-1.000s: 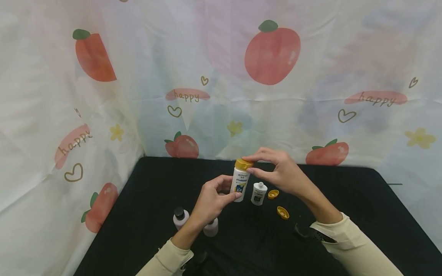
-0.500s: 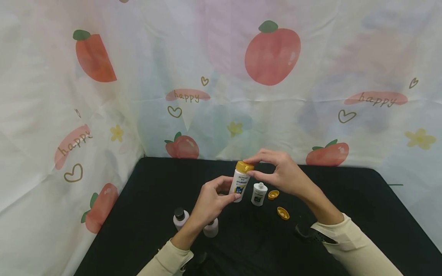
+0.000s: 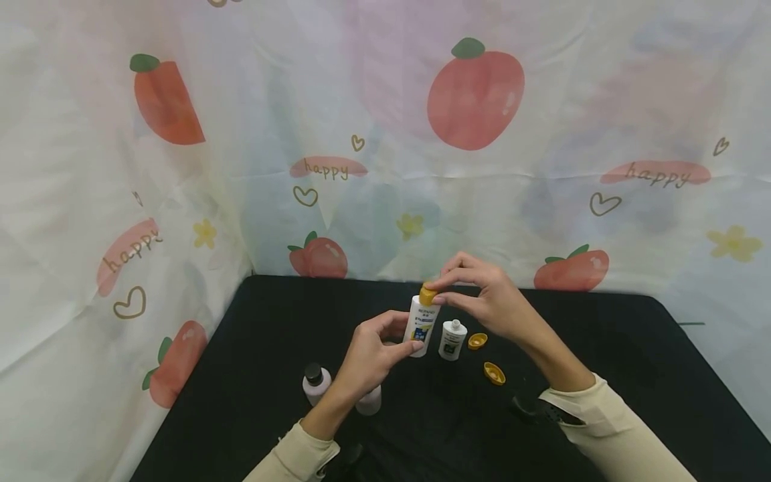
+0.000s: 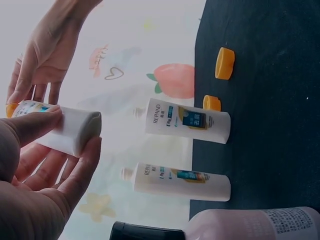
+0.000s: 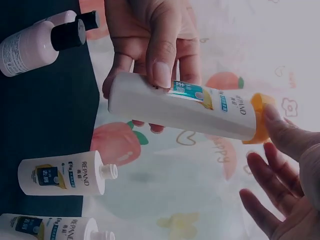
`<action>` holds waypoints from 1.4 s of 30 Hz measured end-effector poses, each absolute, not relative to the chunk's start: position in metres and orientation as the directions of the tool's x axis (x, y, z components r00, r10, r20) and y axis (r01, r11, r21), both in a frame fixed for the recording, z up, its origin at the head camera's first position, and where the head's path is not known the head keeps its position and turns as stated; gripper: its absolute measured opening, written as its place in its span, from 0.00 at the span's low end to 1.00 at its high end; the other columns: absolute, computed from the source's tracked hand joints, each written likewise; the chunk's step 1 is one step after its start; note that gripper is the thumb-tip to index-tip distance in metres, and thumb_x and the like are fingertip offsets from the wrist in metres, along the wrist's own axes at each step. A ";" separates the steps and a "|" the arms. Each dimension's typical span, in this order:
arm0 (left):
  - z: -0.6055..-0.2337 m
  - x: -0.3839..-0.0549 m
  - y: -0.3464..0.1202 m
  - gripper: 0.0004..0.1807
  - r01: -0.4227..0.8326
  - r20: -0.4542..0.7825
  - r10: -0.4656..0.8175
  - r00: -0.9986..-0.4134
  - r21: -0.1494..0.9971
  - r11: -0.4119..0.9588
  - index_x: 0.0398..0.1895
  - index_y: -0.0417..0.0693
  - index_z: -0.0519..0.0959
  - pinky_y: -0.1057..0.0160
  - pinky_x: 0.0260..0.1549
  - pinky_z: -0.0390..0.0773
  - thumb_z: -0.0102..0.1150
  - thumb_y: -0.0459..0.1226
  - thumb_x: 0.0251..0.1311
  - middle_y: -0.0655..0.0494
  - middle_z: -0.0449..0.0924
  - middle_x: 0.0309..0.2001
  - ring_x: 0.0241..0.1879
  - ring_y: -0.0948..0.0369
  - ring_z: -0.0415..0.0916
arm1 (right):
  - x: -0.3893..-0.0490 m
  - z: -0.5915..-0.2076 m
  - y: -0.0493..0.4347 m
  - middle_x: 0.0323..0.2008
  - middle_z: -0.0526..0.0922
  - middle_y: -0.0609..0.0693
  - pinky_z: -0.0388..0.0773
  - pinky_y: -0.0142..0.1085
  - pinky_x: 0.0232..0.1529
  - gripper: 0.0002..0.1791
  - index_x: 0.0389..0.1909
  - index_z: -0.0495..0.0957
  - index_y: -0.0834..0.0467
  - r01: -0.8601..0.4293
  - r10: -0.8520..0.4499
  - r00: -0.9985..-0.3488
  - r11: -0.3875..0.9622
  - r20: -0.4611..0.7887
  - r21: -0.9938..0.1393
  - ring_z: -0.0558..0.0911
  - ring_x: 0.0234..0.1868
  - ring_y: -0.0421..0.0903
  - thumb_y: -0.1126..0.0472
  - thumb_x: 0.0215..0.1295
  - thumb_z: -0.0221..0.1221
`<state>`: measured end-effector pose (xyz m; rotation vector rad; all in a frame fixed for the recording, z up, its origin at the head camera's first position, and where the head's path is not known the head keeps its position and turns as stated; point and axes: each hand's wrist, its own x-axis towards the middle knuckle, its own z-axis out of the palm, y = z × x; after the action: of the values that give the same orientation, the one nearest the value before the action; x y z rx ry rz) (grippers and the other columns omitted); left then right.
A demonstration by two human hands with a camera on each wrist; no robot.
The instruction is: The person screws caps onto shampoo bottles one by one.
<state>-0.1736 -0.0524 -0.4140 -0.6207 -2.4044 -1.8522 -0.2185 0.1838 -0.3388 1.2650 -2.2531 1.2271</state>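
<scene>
1. White bottle [image 3: 424,321] with yellow cap [image 3: 427,296]: raised off black bench [image 3: 283,314], middle, slightly tilted, between left hand [image 3: 373,341] and right hand [image 3: 484,298]. Cap looks turned out of line with the body.
2. Nearest, left: two pink bottles [image 3: 316,388], black caps [image 5: 68,35] on, upright, close together; right one partly hidden. Probably kept there to leave working room.
3. Left hand: grasping lower body of white bottle, thumb in front; likely steadies it and keeps the top free.
4. Loose caps [image 3: 494,373]: two, right of middle, one farther than the other, likely put down within right-hand reach.
5. Uncapped bottles [image 3: 451,345]: two, upright, likely so nothing spills. Head view shows one, left of the far cap; wrist views show both.
6. Right hand: pinching yellow cap from the right, presumably for turning force.
7. Far: fruit-print cloth [image 3: 385,87] behind bench.
</scene>
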 end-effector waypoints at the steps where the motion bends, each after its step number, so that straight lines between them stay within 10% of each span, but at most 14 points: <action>1: -0.414 -0.173 -0.052 0.21 0.339 0.276 0.286 -0.918 0.919 0.202 0.56 0.49 0.82 0.65 0.43 0.85 0.73 0.35 0.59 0.53 0.86 0.49 0.48 0.60 0.84 | -0.218 -0.339 0.183 0.45 0.81 0.45 0.80 0.30 0.47 0.19 0.48 0.87 0.53 -0.797 -0.554 -0.587 0.269 0.590 -0.540 0.79 0.47 0.40 0.73 0.57 0.70; 42: -0.412 -0.175 -0.049 0.21 0.326 0.283 0.250 -0.926 0.934 0.148 0.55 0.47 0.81 0.64 0.45 0.85 0.74 0.34 0.58 0.50 0.86 0.49 0.50 0.56 0.84 | -0.213 -0.340 0.175 0.44 0.85 0.41 0.81 0.31 0.49 0.19 0.51 0.86 0.49 -0.741 -0.492 -0.663 0.325 0.564 -0.587 0.82 0.46 0.38 0.65 0.58 0.73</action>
<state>-0.1748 -0.0494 -0.4122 -0.5857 -2.3333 -1.9244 -0.2134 0.1755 -0.3397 1.1090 -2.3108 1.2552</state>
